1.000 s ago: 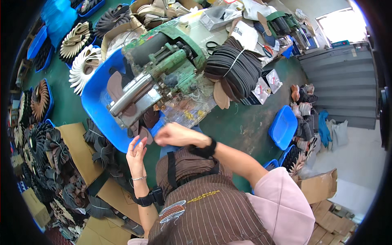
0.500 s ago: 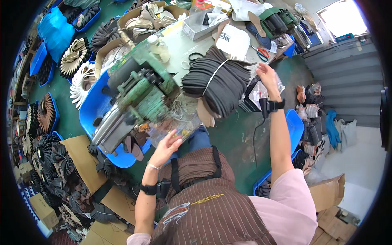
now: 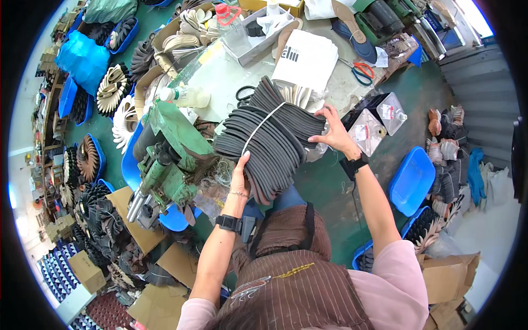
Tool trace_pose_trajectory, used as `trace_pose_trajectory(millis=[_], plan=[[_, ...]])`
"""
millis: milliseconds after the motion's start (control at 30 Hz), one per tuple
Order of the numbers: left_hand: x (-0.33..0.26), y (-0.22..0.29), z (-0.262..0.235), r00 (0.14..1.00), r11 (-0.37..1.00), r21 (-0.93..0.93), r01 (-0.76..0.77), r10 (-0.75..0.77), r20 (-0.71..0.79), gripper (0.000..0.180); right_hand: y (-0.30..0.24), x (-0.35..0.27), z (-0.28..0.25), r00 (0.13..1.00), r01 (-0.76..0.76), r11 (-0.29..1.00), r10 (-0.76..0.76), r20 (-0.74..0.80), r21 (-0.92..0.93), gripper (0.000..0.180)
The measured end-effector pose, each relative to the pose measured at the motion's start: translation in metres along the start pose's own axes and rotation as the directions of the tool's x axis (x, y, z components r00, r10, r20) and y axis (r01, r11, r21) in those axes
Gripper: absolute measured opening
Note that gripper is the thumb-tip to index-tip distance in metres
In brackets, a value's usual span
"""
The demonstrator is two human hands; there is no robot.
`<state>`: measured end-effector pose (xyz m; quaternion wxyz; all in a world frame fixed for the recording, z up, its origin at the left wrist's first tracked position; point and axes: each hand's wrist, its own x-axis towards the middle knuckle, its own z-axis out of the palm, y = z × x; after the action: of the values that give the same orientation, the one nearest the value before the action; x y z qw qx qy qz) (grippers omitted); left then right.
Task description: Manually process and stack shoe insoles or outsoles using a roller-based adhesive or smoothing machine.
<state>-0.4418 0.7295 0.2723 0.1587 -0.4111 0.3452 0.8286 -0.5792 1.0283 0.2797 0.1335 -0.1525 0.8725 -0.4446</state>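
One cord-tied bundle of dark soles (image 3: 263,144). Two green machines: one left of the bundle (image 3: 179,132), another (image 3: 383,21) beyond its right. Two pairs of scissors: one dark-handled (image 3: 245,88) just behind the bundle, one red-handled (image 3: 363,72) beyond its right. Two clear containers (image 3: 367,133) right of it.

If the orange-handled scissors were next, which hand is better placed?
Right, I'd say: the right hand, at the right end of the dark bundle, is closer to the orange-handled scissors. The left hand is at its near left, across the bundle from them.
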Motion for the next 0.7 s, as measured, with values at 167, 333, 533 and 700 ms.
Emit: trace_pose_trajectory(millis=[167,333,533,700], plan=[[-0.048,0.040,0.015,0.994,0.990,-0.105,0.092,-0.085,0.069,0.076,-0.065,-0.009,-0.037,1.000,-0.019,0.915,0.012,0.020,0.404,0.104],[-0.099,0.072,0.022,0.961,0.969,-0.183,0.163,-0.114,0.250,0.068,-0.132,-0.014,-0.085,0.919,0.393,0.909,-0.392,-0.031,0.143,0.129],[-0.118,0.070,0.064,0.908,0.818,0.473,-0.328,0.134,0.397,0.069,-0.185,-0.005,-0.097,0.823,0.563,0.783,-0.561,-0.089,0.263,0.145],[-0.071,0.029,0.014,0.332,0.609,-0.161,0.777,-0.180,0.926,0.082,-0.171,0.029,-0.059,0.930,0.367,0.925,-0.369,0.004,-0.093,0.138]])
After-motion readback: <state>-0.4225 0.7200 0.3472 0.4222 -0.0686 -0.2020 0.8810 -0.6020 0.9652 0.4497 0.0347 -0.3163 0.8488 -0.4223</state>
